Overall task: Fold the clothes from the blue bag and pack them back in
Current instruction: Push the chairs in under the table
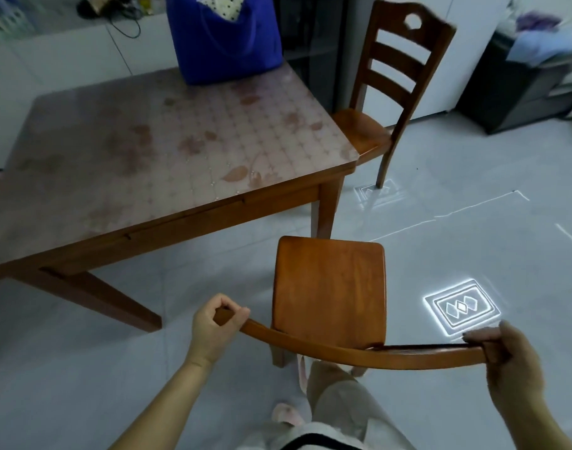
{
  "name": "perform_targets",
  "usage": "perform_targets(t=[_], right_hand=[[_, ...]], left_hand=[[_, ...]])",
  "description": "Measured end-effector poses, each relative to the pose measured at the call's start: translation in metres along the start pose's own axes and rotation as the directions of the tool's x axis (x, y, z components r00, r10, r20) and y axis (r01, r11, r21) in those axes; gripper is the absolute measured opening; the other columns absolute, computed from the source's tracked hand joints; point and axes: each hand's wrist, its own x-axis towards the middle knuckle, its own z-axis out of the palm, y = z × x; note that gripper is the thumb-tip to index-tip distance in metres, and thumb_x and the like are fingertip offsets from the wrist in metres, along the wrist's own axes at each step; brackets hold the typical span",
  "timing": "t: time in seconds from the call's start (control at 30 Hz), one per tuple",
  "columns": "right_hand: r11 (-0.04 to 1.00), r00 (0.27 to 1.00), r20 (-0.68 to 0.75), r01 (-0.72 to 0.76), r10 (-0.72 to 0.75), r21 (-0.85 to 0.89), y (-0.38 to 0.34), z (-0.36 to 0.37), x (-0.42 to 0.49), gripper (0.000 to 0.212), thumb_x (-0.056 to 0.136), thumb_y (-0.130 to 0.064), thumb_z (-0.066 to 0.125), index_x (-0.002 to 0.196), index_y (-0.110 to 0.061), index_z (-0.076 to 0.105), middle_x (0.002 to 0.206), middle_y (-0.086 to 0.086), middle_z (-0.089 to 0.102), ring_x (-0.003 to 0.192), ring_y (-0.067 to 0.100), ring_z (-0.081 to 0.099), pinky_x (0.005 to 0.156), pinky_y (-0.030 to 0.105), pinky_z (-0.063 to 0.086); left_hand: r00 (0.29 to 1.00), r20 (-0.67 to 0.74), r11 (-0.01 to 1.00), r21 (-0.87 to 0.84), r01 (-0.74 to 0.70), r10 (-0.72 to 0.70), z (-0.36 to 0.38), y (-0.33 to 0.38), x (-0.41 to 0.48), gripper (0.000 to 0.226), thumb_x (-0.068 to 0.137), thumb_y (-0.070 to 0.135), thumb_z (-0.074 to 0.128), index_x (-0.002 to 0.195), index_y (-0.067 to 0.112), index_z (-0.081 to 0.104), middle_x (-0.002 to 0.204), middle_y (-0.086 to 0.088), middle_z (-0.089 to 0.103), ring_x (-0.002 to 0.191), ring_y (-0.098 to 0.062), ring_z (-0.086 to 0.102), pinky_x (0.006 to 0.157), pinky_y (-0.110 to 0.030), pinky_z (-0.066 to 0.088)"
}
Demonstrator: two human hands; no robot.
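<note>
The blue bag stands upright at the far edge of the wooden table. A white cloth with dark dots sticks out of its open top. A wooden chair stands on the floor in front of me, away from the table. My left hand grips the left end of the chair's curved top rail. At the rail's right end my right hand holds on, fingers curled over it.
A second wooden chair is pushed against the table's right side. A dark bin with clothes stands at the far right. Cables lie on the white surface behind the table. The grey tiled floor has bright light patterns.
</note>
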Motion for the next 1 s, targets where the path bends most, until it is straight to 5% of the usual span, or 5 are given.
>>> perform_targets(t=[0.3,0.57,0.73,0.87,1.0], right_hand=[[0.967,0.96,-0.277,0.039,0.033,0.252,0.006,0.016,0.001,0.054,0.084,-0.021,0.038,0.036,-0.01,0.06,0.039,0.001,0.056,0.048,0.012,0.056,0.072,0.021,0.042],[0.97,0.981,-0.192,0.078,-0.034,0.23,-0.011,0.047,-0.005,0.037,0.069,-0.017,0.048,0.034,-0.008,0.058,0.037,0.002,0.053,0.047,0.013,0.053,0.073,0.023,0.042],[0.983,0.994,-0.106,0.021,-0.002,0.18,-0.014,0.078,0.006,0.018,0.035,-0.026,0.065,0.041,-0.011,0.058,0.04,0.003,0.053,0.049,0.019,0.054,0.063,0.023,0.049],[0.988,0.997,-0.067,-0.021,0.032,0.153,-0.011,0.097,0.018,0.02,0.067,-0.015,0.047,0.051,-0.011,0.056,0.039,0.003,0.053,0.05,0.019,0.051,0.068,0.027,0.043],[0.989,0.992,-0.11,-0.037,0.054,0.146,-0.011,0.096,0.022,0.011,0.063,-0.014,0.045,0.059,-0.01,0.054,0.04,0.003,0.054,0.049,0.017,0.053,0.065,0.025,0.04]], left_hand=[[0.969,-0.202,0.99,-0.009,-0.144,0.139,0.004,-0.008,-0.005,0.042,0.081,0.049,0.052,0.058,0.014,0.053,0.058,-0.004,0.064,0.053,-0.015,0.059,0.054,-0.025,0.047],[0.941,-0.314,0.989,-0.027,-0.144,0.129,-0.022,0.004,-0.028,0.058,0.078,0.049,0.048,0.056,-0.005,0.053,0.06,-0.004,0.065,0.055,-0.007,0.062,0.053,-0.01,0.045],[0.905,-0.42,0.997,-0.017,-0.072,0.059,-0.037,-0.006,-0.049,0.053,0.077,0.049,0.047,0.056,0.001,0.056,0.063,0.0,0.067,0.053,-0.011,0.06,0.052,-0.012,0.045],[0.867,-0.497,0.998,-0.021,-0.053,0.036,-0.043,-0.005,-0.048,0.05,0.077,0.048,0.047,0.056,0.004,0.057,0.061,0.002,0.067,0.053,-0.009,0.06,0.051,-0.011,0.045],[0.871,-0.488,0.998,-0.004,-0.071,0.06,-0.044,0.007,-0.039,0.049,0.08,0.044,0.048,0.056,0.003,0.059,0.058,-0.002,0.065,0.051,-0.011,0.058,0.049,-0.013,0.045]])
